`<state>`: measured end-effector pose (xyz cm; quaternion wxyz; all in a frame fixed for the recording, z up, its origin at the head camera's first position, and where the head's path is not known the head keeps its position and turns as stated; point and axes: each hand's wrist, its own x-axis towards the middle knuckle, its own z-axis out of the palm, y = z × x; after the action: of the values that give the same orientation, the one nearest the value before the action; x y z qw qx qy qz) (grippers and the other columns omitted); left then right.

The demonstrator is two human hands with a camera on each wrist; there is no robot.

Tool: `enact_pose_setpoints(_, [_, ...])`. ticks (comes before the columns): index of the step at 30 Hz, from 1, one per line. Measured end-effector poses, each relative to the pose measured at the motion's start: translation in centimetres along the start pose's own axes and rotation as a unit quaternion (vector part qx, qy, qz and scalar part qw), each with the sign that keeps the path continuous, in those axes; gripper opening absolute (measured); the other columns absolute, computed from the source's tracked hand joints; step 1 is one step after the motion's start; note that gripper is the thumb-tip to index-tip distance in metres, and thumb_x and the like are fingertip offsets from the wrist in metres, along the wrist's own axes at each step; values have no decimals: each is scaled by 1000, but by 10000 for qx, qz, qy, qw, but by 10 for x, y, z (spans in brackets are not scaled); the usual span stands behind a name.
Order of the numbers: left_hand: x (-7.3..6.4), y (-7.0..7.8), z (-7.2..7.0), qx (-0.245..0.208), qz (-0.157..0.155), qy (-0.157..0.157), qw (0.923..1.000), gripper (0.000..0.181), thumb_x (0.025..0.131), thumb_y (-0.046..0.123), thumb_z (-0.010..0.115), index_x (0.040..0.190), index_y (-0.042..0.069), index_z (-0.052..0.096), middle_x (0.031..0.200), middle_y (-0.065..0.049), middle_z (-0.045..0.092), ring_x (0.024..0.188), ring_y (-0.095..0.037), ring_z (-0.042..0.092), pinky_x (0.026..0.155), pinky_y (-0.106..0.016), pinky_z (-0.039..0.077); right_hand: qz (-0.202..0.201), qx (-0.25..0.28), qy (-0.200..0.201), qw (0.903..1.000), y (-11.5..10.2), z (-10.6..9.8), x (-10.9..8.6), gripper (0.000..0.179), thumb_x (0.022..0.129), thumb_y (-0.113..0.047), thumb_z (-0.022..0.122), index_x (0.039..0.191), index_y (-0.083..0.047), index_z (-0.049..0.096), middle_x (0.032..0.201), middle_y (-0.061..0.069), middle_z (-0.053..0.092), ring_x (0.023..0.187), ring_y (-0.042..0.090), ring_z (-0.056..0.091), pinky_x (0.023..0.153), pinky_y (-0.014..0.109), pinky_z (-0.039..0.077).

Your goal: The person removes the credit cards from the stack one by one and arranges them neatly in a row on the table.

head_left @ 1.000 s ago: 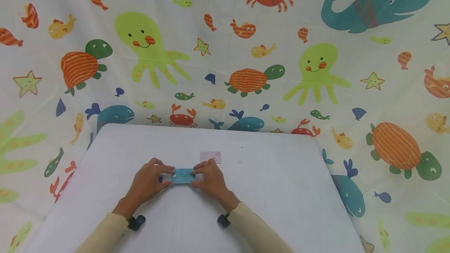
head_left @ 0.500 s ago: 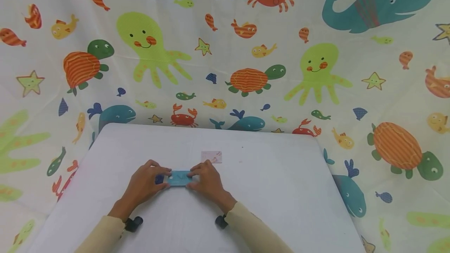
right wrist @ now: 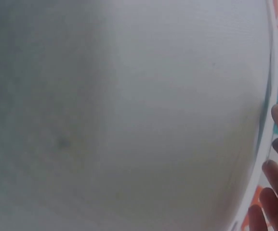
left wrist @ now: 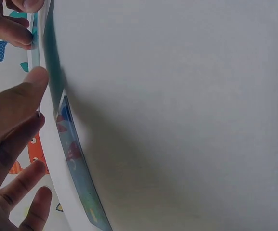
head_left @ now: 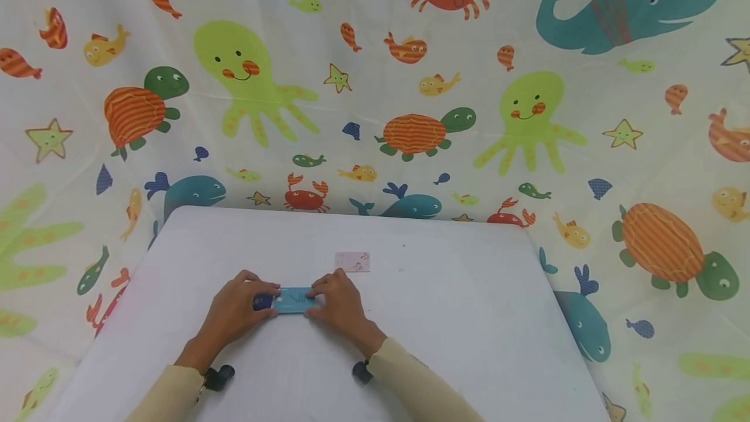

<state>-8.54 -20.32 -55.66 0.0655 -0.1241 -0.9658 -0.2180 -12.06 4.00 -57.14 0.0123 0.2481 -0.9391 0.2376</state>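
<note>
A light blue card (head_left: 295, 300) is held flat between both hands, close over the table. My left hand (head_left: 237, 308) pinches its left end between thumb and fingertips. At the opposite end, my right hand (head_left: 338, 308) grips it by the top and bottom edges. A dark blue card (head_left: 262, 301) shows between the left thumb and fingers, partly hidden by that hand. In the left wrist view, a card with a colourful picture (left wrist: 79, 166) lies on the table beside the left fingers, with the edge of the light blue card (left wrist: 54, 62) beyond it.
A pale pink card (head_left: 353, 262) with red marks lies on the white table (head_left: 457, 318), just beyond the right hand. Behind the table hangs a curtain (head_left: 375, 96) printed with sea animals. Each wrist carries a small black camera (head_left: 219, 378).
Both hands have moved left and slightly nearer to me with the light blue card, toward the dark blue card. The right hand has moved away from the pink card, which shows more fully.
</note>
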Motion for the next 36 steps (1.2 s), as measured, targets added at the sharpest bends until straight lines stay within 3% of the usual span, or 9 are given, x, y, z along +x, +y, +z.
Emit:
enact_pose_setpoints(18, [-1,-3,4,-18,-5,17,10000,46,75,25,99,117,17,83,104,-3,77,106,-26,63,83,-47,59,-47,-399,55,9992,-5,6,0,27,85,-39,91,109,-27,86,113,-8,80,99,9,57,84,19,50])
enact_pose_setpoints(36, [-1,-2,6,46,73,-16,10000,50,74,24,99,120,16,82,106,-7,76,103,-28,64,82,-46,59,46,-440,-5,9990,-7,1,-2,28,85,-41,90,109,-27,86,114,-8,79,97,10,55,81,19,47])
